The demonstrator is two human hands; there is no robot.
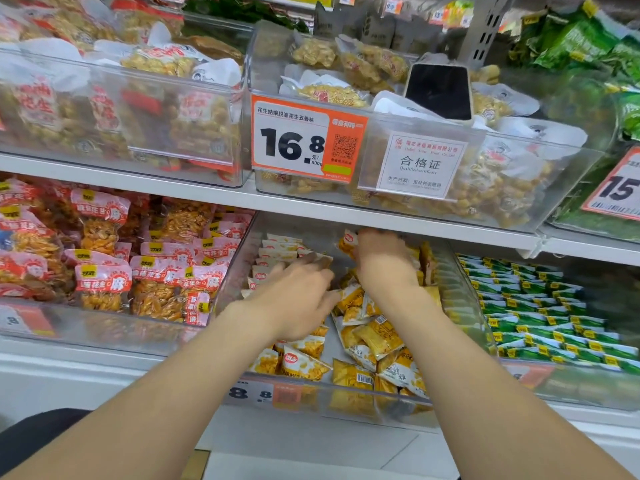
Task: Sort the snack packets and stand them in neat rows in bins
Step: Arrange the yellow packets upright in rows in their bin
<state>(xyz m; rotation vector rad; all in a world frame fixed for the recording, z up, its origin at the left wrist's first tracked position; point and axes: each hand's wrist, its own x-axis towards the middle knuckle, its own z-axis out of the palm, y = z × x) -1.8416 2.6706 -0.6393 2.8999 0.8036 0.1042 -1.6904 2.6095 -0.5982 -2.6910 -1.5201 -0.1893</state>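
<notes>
Seen from the head camera, both my hands are inside the clear plastic bin [346, 400] in the middle of the lower shelf. In it lie the small yellow and white snack packets [367, 337]. At the back left of this bin a row of packets [277, 251] stands upright, edge to edge. The front and the right part hold a loose heap [398, 368], with packets flat or tilted in all directions.

My right hand [384, 265] is deep at the back, just under the white shelf edge [381, 220]. Its fingers are curled on one yellow packet [347, 242], which sticks out to the left of them. My left hand [298, 292] is over the middle of the bin, with the back of the hand toward the camera. It is blurred, so I cannot tell if its fingers grip a packet or only press on the packets.

I judge that I am in the middle of the standing step: one row is made and most packets are not sorted yet. The next move, I think, is to set the held packet upright beside the row. The left hand should support the row so it does not fall over.
</notes>
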